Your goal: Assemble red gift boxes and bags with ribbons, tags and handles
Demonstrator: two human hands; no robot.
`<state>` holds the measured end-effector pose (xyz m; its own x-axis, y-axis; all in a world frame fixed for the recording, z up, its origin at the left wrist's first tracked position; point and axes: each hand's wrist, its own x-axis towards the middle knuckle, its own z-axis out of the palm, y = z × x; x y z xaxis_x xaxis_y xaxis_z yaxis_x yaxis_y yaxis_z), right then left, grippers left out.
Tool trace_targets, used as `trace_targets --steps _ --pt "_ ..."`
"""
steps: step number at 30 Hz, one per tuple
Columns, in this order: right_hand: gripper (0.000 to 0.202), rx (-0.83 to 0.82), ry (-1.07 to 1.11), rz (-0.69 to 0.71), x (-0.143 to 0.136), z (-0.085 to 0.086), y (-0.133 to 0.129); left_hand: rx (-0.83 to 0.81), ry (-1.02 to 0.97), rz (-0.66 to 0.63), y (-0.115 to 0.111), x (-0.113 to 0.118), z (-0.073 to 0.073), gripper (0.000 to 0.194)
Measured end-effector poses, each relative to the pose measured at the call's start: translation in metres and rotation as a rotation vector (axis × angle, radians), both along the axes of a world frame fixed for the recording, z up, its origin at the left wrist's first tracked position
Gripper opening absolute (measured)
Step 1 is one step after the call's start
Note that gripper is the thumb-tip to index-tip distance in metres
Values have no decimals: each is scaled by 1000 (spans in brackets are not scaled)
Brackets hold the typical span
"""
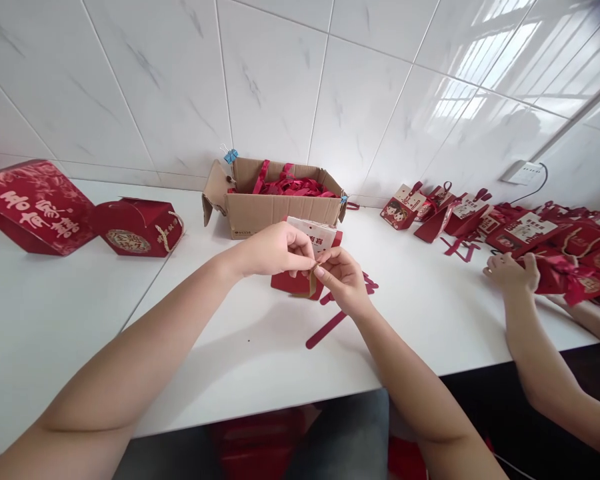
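Note:
In the middle of the head view, both hands meet in front of a small red gift box [281,283] with a white printed upper part, standing on the white table. My left hand [280,250] pinches a narrow gold-brown ribbon [312,283] near the box. Close against it, my right hand [347,279] has thumb and index finger pressed on the same ribbon. The fingers cover part of the box and the ribbon's upper end. Several dark red strips [325,330] lie on the table beneath and beside my right hand.
Behind the box stands an open cardboard carton [275,212] full of red ribbons. Two red boxes, one large [40,210] and one handled [135,227], stand left. At right are several finished-looking red boxes [467,212] and a co-worker's hand [513,272] on one.

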<state>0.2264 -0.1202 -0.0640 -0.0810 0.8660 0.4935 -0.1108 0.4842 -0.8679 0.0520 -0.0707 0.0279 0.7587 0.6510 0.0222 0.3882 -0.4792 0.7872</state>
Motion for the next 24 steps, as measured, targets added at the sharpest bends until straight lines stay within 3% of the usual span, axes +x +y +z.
trace_targets --steps 3,9,14,24 --pt "24 10 -11 48 1 2 -2 -73 19 -36 2 -1 2 15" --pt "18 -45 -46 45 1 1 -6 15 165 -31 7 -5 3 17" --pt "14 -66 9 150 0 -3 -5 9 221 -69 5 -6 4 14" --pt "18 -79 7 38 -1 -10 -1 151 219 49 -7 -1 -1 11"
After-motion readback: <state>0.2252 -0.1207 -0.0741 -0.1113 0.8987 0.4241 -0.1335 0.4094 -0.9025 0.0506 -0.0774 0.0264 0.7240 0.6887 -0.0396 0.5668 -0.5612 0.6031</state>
